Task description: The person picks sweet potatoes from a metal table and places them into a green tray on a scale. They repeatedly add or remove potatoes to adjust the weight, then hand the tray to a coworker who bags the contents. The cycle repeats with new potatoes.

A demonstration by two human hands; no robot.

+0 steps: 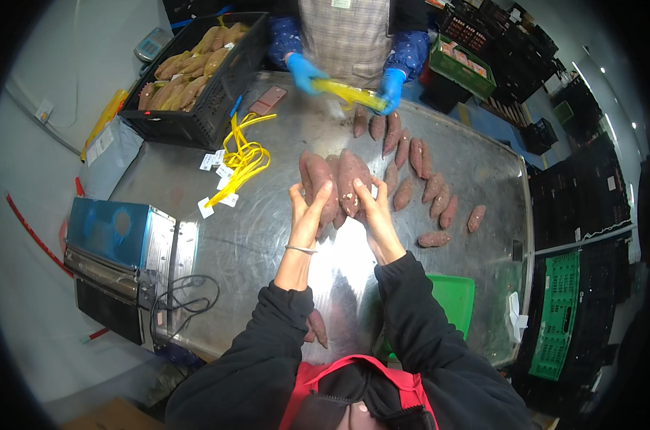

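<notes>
The left hand (305, 213) and right hand (377, 215), half curled, clamp a bunch of sweet potatoes (325, 188) between them at mid-desk (486, 172); overlap hides its exact count. About six white tags (206, 208), print too small to read, lie beside yellow netting (247, 169). Roughly thirteen loose sweet potatoes (432, 188) lie rightward.

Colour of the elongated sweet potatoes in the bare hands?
Sweet potatoes: dull purplish brown, best in head view.

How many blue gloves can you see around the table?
2: the picture-left glove and the picture-right glove, both on the co-worker across the metal table. No others are visible.
</notes>
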